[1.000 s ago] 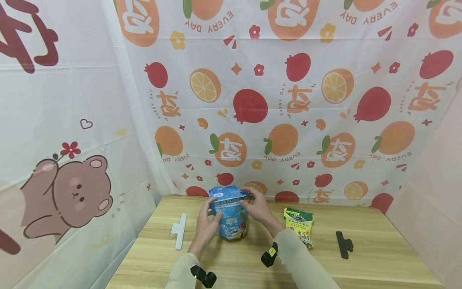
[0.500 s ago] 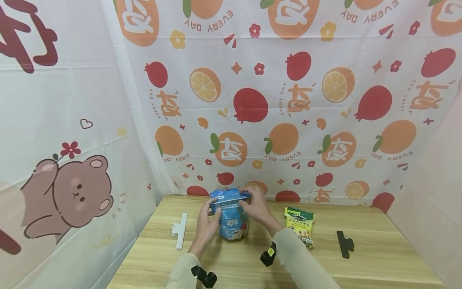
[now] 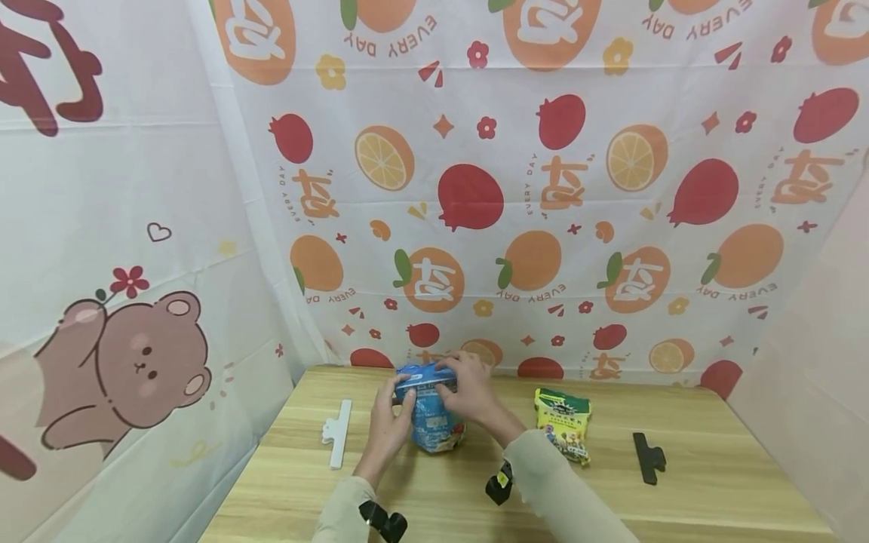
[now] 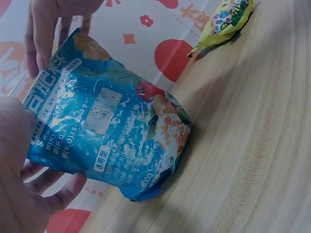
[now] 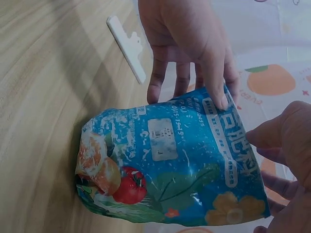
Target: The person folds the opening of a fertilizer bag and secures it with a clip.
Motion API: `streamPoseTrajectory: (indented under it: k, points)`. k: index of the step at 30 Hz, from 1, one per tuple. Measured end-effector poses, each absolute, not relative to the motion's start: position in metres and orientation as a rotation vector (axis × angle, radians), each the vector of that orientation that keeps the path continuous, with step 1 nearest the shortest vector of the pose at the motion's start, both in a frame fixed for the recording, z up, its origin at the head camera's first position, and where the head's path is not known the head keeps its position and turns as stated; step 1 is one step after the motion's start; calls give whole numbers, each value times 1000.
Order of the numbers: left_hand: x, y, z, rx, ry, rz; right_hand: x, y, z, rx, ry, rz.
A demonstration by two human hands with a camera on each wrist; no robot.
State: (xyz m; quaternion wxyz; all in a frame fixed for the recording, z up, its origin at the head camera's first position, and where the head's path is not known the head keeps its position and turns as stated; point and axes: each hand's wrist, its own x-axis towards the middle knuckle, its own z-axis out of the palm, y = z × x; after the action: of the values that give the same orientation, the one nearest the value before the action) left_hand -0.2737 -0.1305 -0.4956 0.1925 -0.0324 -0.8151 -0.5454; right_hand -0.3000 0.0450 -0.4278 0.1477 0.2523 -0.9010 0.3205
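A blue fertilizer bag (image 3: 431, 422) stands upright on the table, its top bent over. Printed vegetables and a small white label show on its front in the left wrist view, where the bag (image 4: 116, 121) leans. My left hand (image 3: 390, 428) grips the bag's upper left side, thumb in front and fingers behind. At the upper right, my right hand (image 3: 475, 392) pinches the top edge, its thumb on the front face. Fingers behind the top are partly hidden. In the right wrist view both hands hold the bag's upper end.
A white bag clip (image 3: 338, 436) lies left of the hands. Right of them lie a yellow and green pouch (image 3: 565, 426) and, farther right, a black bag clip (image 3: 649, 458). A fruit-print cloth (image 3: 468, 196) hangs behind the wooden table (image 3: 271, 483).
My right hand has moved left along the bag's top, and the top has bent lower. The left hand keeps its hold at nearly the same spot.
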Motion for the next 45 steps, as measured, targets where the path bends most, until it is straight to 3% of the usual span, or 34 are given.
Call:
streamPoseTrajectory:
  k: [17, 45]
  points:
    - [-271, -125, -488, -56, -2310, -1348, -298, 38, -426, 776, -2612, 848]
    - [-273, -111, -482, -327, -2228, -898, -297, 39, -433, 792, -2604, 839]
